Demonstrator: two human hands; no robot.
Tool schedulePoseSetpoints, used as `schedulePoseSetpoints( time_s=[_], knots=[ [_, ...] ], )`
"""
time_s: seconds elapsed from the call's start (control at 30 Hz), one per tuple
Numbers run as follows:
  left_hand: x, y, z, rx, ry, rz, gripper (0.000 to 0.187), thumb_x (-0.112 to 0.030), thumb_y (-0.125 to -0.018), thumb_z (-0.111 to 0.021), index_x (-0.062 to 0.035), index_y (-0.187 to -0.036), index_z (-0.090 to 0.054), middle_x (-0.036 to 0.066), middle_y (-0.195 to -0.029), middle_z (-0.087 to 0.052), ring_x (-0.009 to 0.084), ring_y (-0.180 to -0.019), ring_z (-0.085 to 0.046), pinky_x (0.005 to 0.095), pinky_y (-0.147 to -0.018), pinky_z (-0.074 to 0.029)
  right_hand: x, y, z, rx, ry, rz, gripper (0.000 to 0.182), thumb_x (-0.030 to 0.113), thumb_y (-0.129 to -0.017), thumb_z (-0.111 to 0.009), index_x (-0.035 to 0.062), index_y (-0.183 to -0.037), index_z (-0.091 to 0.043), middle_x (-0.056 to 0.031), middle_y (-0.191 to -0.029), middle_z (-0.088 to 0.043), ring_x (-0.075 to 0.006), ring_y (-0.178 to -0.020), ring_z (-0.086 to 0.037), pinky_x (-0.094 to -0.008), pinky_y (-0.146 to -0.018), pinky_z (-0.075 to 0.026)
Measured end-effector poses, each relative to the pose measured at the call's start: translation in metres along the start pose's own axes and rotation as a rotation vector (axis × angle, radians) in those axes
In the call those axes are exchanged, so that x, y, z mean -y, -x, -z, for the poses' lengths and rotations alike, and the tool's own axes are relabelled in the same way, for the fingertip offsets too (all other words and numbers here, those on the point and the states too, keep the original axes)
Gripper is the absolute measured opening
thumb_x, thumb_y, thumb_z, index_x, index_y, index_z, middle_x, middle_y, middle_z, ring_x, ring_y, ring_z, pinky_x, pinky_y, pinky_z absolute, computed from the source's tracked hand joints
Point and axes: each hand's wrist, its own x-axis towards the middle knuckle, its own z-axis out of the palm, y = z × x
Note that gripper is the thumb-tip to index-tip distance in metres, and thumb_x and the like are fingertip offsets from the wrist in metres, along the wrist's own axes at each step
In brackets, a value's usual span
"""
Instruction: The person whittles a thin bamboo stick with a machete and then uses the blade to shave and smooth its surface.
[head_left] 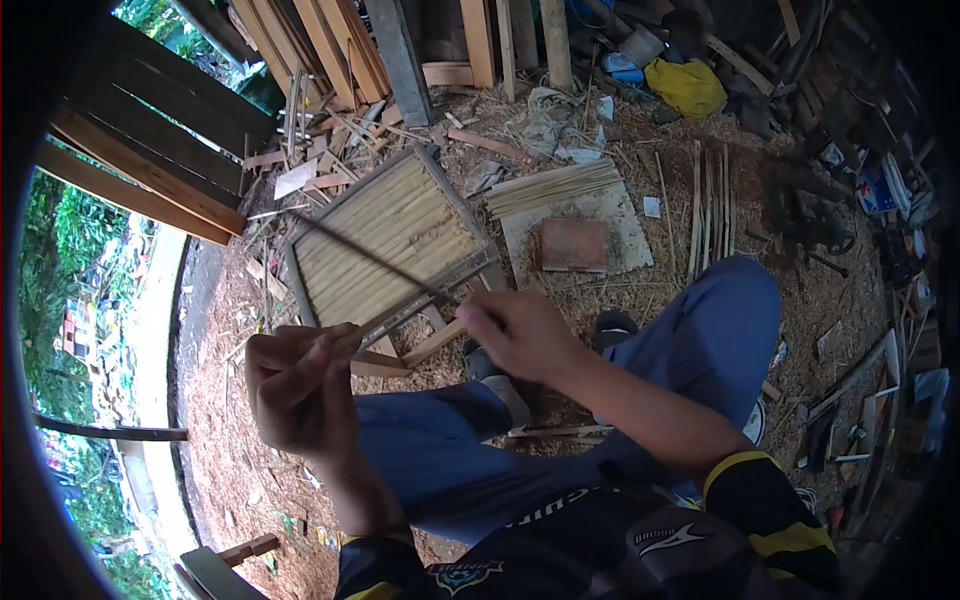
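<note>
My left hand point(300, 385) is closed, its fingers pinching a thin pale strip of wood or bamboo point(378, 322) that slants toward my other hand. My right hand point(525, 335) is wrapped around the near end of a long, thin, dark blade-like tool point(365, 252), which points up and left. The tool is slightly blurred, and its handle is hidden in my fist. Just beyond both hands, a wooden frame point(465, 215) filled with rows of pale strips leans at an angle above the floor.
A reddish block point(574, 246) sits on a pale board point(630, 225), with a bundle of thin strips point(555, 188) along its far edge. More long strips point(708, 205) lie to the right. Shavings cover the ground point(270, 500). Planks point(370, 55) stand behind; a yellow cloth point(685, 88) lies among scrap.
</note>
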Motion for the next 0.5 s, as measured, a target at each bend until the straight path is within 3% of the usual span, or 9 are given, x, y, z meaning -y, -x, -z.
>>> schedulePoseSetpoints(
  time_s=[0.07,0.27,0.37,0.5],
  knots=[
    [-0.005,-0.003,-0.004,0.022,-0.013,-0.033,0.018,0.001,-0.098,-0.066,-0.0013,-0.114,-0.057,0.016,-0.09,-0.061,0.0247,-0.081,-0.067,0.0313,-0.063,-0.062,0.007,0.006,0.003,-0.02,-0.043,0.154,0.041,0.037,-0.105,-0.055,0.0023,-0.085,-0.064,-0.0177,-0.063,-0.056,-0.0368,-0.058,-0.058,-0.0438,-0.058,-0.044],
    [-0.001,-0.001,-0.002,-0.008,0.011,-0.012,0.019,0.003,-0.097,-0.066,-0.0001,-0.114,-0.057,0.016,-0.092,-0.06,0.0244,-0.082,-0.067,0.0306,-0.063,-0.062,-0.111,-0.009,-0.013,-0.067,0.142,-0.346,0.047,0.038,-0.106,-0.053,0.0003,-0.08,-0.063,-0.0165,-0.061,-0.054,-0.0354,-0.057,-0.056,-0.044,-0.058,-0.043],
    [0.003,-0.007,-0.002,-0.003,-0.013,-0.009,0.019,0.003,-0.097,-0.066,-0.0001,-0.114,-0.057,0.017,-0.094,-0.059,0.0247,-0.083,-0.067,0.0312,-0.064,-0.063,-0.082,-0.008,-0.008,-0.069,0.083,-0.297,0.051,0.039,-0.107,-0.053,-0.0004,-0.077,-0.062,-0.0155,-0.059,-0.053,-0.0328,-0.053,-0.053,-0.0442,-0.057,-0.042],
    [0.001,-0.006,0.0,0.011,-0.013,0.011,0.017,0.0,-0.099,-0.066,-0.0007,-0.114,-0.059,0.017,-0.095,-0.06,0.0253,-0.084,-0.068,0.0323,-0.065,-0.064,-0.015,0.002,-0.004,-0.048,-0.091,-0.012,0.045,0.037,-0.106,-0.055,0.0016,-0.08,-0.063,-0.013,-0.06,-0.052,-0.0287,-0.051,-0.052,-0.042,-0.055,-0.041]
  ],
)
